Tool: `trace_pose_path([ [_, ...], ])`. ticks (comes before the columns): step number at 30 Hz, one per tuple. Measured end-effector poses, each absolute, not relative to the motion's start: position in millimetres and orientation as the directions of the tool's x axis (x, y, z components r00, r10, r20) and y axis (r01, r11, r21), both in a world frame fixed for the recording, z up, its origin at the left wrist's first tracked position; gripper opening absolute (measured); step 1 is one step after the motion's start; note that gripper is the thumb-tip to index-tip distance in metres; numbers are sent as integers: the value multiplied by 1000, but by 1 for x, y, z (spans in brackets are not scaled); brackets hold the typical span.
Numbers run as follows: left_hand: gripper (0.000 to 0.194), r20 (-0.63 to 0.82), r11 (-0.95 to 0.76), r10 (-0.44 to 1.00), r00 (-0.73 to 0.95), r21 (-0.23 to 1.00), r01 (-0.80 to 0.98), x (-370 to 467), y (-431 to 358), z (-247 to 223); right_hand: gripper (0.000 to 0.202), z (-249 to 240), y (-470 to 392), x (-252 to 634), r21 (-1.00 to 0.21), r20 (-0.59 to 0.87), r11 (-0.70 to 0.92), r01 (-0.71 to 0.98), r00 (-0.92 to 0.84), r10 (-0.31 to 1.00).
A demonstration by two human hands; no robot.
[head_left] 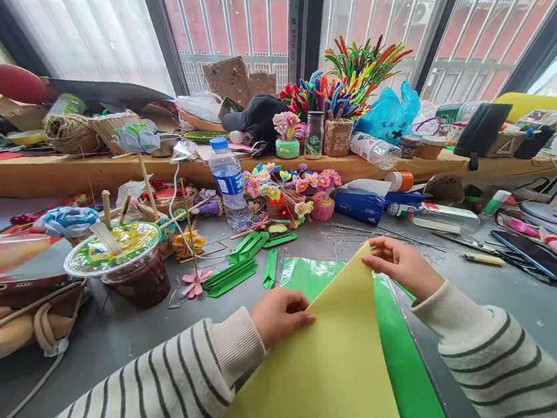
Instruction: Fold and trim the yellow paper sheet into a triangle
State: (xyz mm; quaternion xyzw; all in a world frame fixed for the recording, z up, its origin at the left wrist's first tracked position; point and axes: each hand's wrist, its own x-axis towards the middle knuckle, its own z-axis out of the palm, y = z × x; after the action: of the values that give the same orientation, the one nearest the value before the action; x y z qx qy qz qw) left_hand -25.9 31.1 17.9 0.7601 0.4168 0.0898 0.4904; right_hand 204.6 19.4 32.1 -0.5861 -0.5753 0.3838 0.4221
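A large sheet of yellow paper [340, 356] lies before me, its far end raised to a pointed corner. My right hand [403, 265] pinches that corner between thumb and fingers. Along the sheet's left slanting edge, my left hand [281, 315] grips the paper, thumb on top and fingers partly hidden. Beneath it is green paper [409, 362] in a clear glossy sleeve, showing at the right side and the far left. Several folded green paper strips [232, 276] rest on the grey table just beyond my left hand.
A lidded cup of dark drink [135, 279] stands at left, near a pink paper flower [197, 284]. Behind are a water bottle [229, 184], crocheted flowers [289, 191] and a blue tissue pack [360, 203]. At right lie a phone [540, 256] and thin wires [386, 233].
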Motion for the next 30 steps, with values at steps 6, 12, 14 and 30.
trace_pose_path([
  [6,30,-314,43,695,647,916,398,-38,21,6,25,9,14,187,-968,-32,-19,250,-48,998],
  [12,31,-254,104,736,628,959,265,-25,34,18,23,8,5,165,-979,-58,-29,201,-139,989],
  [14,31,-217,113,766,605,972,206,-14,42,19,22,8,3,161,-980,-60,-28,196,-157,986],
  [30,28,-286,379,821,494,920,-98,14,64,13,26,-1,1,156,-967,-46,-12,254,-128,991],
])
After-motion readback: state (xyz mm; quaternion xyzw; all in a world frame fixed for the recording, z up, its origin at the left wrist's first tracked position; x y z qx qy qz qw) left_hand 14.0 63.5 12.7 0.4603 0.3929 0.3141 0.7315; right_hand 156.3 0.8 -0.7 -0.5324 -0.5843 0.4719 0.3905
